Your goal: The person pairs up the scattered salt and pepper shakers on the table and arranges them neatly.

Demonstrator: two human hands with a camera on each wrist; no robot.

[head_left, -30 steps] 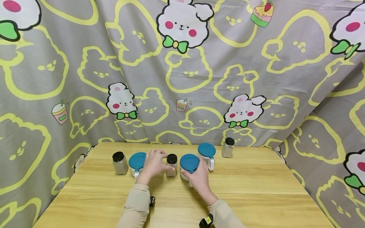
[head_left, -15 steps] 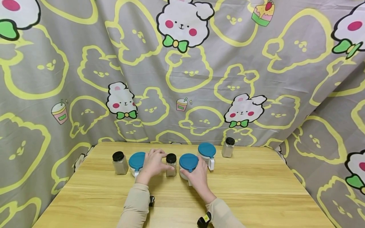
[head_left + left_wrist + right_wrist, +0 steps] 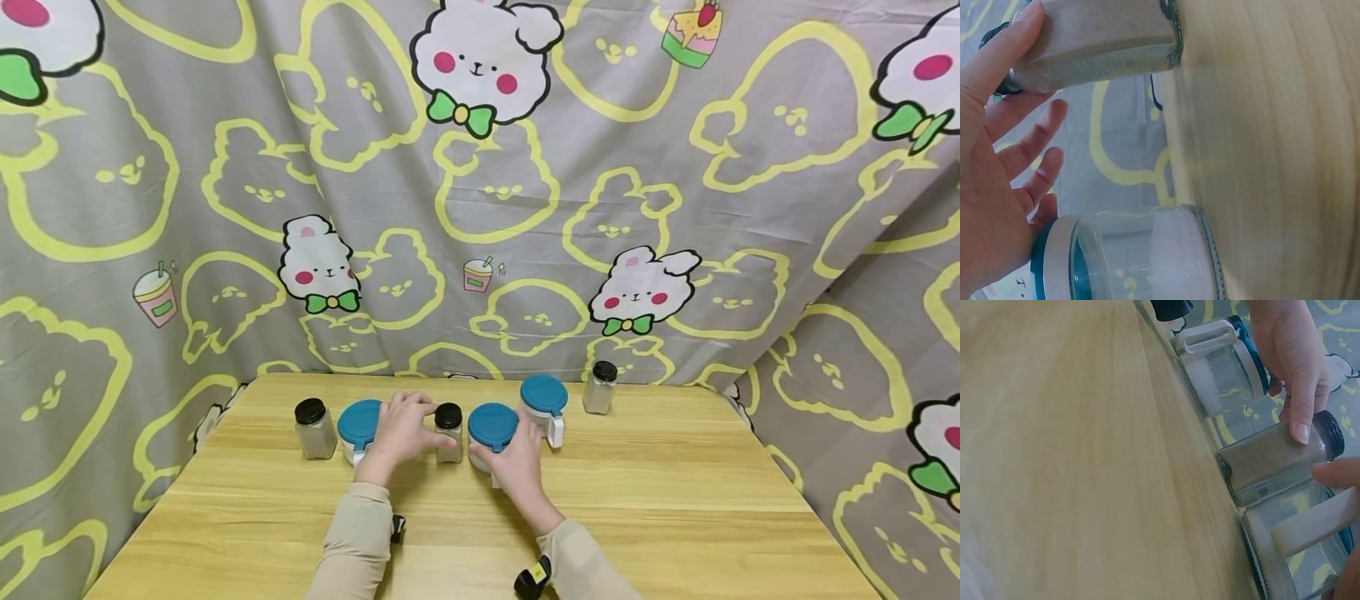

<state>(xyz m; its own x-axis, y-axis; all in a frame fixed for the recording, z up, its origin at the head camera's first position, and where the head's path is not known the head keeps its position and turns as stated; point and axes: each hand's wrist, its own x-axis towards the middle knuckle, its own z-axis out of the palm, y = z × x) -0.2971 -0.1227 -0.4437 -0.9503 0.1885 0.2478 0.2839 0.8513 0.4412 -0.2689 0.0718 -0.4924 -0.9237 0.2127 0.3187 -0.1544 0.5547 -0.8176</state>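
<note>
Thumb and index finger of my left hand (image 3: 403, 429) pinch a glass spice jar (image 3: 448, 416) with a black lid and brown powder inside. In the left wrist view this hand's other fingers spread loosely beside the spice jar (image 3: 1097, 44). My right hand (image 3: 521, 462) grips a round glass seasoning pot (image 3: 492, 425) by its blue lid, its white handle facing me. Close together, the spice jar and this pot stand on the table in the right wrist view. Another blue-lidded pot (image 3: 360, 422), holding white contents, is partly hidden behind my left hand.
A second black-lidded spice jar (image 3: 315, 433) is at the left end of the row. At the back right are a third blue-lidded pot (image 3: 543, 396) and a third spice jar (image 3: 600, 392). The wooden table (image 3: 660, 508) ends at a patterned curtain (image 3: 525, 242).
My right hand has slid the blue-lidded pot slightly left, closer to the spice jar. The spice jar and my left hand have shifted left by a very small amount.
</note>
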